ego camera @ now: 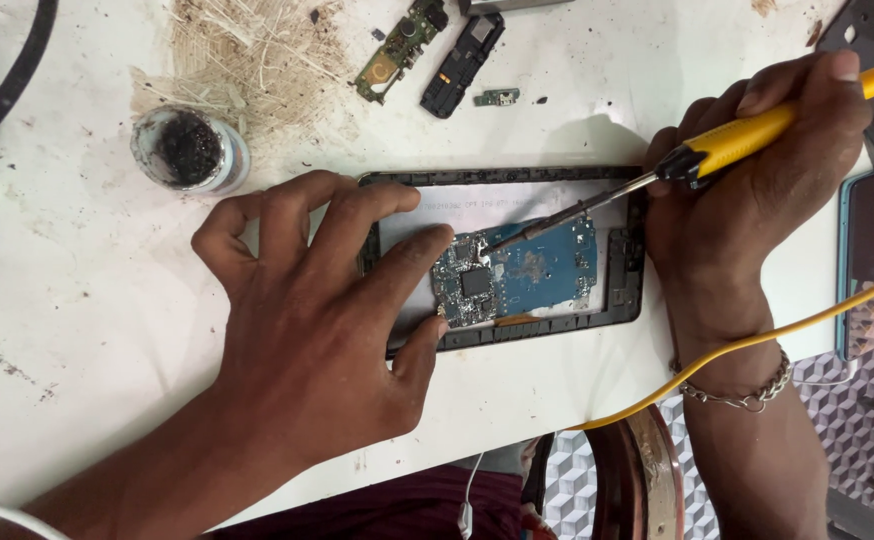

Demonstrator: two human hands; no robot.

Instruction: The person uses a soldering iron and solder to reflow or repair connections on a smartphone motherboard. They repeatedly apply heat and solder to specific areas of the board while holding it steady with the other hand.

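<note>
Phone frame (517,330) opened, lying mid-surface (87,300), blue circuit board (517,275) exposed inside it. Left hand (317,310), fingers spread, presses the board's left end. Right hand (757,170) is closed round the yellow soldering iron (747,135), tip on the board's top edge. Removed parts (427,50) above the frame; reassembly not begun.

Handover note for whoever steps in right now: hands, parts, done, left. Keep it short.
Left hand: pressed flat on the opened phone frame, fingers steadying the blue circuit board inside it.
Right hand: gripping a yellow soldering iron; the tip meets the board near its upper left corner.
Parts: the frame lies on the white table. A small jar of dark paste stands to its upper left. Loose phone pieces lie above it. Another phone lies at the right edge.
Done: phone opened, board exposed.
Left: the soldering itself looks unfinished; the loose pieces are not back in.
</note>
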